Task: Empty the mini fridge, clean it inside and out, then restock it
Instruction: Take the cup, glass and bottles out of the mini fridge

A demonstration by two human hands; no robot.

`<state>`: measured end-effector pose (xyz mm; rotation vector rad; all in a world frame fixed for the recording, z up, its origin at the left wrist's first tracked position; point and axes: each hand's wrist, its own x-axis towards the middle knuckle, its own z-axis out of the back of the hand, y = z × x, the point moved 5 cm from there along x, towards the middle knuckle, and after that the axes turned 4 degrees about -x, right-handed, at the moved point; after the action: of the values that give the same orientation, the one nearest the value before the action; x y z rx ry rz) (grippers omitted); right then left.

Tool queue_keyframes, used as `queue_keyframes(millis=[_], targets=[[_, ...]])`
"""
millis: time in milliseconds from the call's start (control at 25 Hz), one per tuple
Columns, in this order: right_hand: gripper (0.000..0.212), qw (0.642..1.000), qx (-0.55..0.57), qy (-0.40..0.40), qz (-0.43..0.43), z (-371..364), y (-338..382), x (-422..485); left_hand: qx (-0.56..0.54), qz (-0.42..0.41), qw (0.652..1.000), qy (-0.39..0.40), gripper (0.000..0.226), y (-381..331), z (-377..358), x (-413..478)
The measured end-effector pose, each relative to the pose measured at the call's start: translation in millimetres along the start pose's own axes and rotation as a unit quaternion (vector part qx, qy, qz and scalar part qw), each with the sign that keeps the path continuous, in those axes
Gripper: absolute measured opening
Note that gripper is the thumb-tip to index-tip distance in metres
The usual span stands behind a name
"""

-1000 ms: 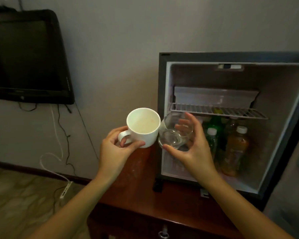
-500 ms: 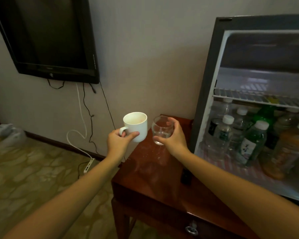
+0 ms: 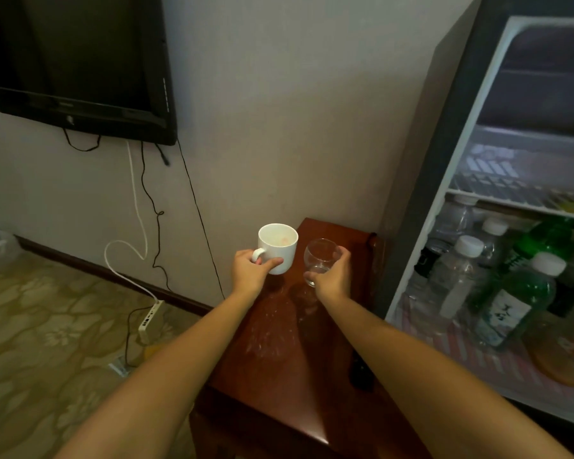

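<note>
**Clearing Crockery Beside an Open Mini Fridge**

Mounted at far left, one dark television (image 3: 80, 61) is seen on the wall, with cables hanging to one white power strip (image 3: 150, 318) on the floor. At centre, one white mug (image 3: 279, 246) is gripped by the left hand (image 3: 249, 273), fingers hooked at the handle and thumb laid across the wall. Just beside it, one clear glass (image 3: 322, 256) is held by the right hand (image 3: 333, 278), fingers curled round its bowl. Both are held at the far end of the wooden table (image 3: 279, 359); whether they rest on it cannot be told.

At right, the mini fridge (image 3: 444, 193) stands open, apparently on the same table, with one wire shelf (image 3: 511, 202) across it. About six bottles (image 3: 458, 276) are counted below the shelf: three clear, two green, one orange, though blur makes the count uncertain.

The mug is judged stiff, light and breakable, and best taken by its handle. The glass is judged thin and slippery, calling for a full wrap. The bottles look heavier and are best taken round the body.
</note>
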<state>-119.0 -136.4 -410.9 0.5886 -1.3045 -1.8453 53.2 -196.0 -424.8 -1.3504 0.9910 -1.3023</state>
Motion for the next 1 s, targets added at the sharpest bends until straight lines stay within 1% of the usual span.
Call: queue_keyframes(millis=[160,240,400,520,640,680,760,880,1000], targets=[[0.086,1.000,-0.004,-0.023,-0.014,-6,-5,20,0.000,0.008,1.000,-0.001,0.049,18,-17,18],[0.086,1.000,-0.013,-0.023,-0.011,-10,-7,25,-0.005,0.012,1.000,-0.006,0.048,25,-24,23],[0.088,1.000,-0.028,-0.013,-0.004,-16,-10,30,-0.001,0.012,1.000,-0.007,0.040,28,-36,23],[0.089,1.000,-0.029,-0.011,-0.005,-18,-11,33,-0.016,0.011,1.000,-0.006,0.046,34,-36,27],[0.090,1.000,-0.025,-0.010,-0.008,-19,-12,35,-0.043,0.034,0.998,0.014,0.052,47,-34,33],[0.091,1.000,-0.027,-0.011,-0.009,-20,-13,36,-0.054,0.042,0.997,0.019,0.049,49,-34,34],[0.092,1.000,-0.025,-0.013,-0.014,-21,-16,37,-0.074,0.055,0.995,0.034,0.034,53,-33,37],[0.092,0.999,-0.023,-0.014,-0.024,-21,-21,39,-0.083,0.056,0.994,0.054,0.029,54,-31,39],[0.090,0.999,-0.031,-0.012,-0.024,-21,-23,39,-0.066,0.057,0.994,0.065,0.026,52,-28,39]])
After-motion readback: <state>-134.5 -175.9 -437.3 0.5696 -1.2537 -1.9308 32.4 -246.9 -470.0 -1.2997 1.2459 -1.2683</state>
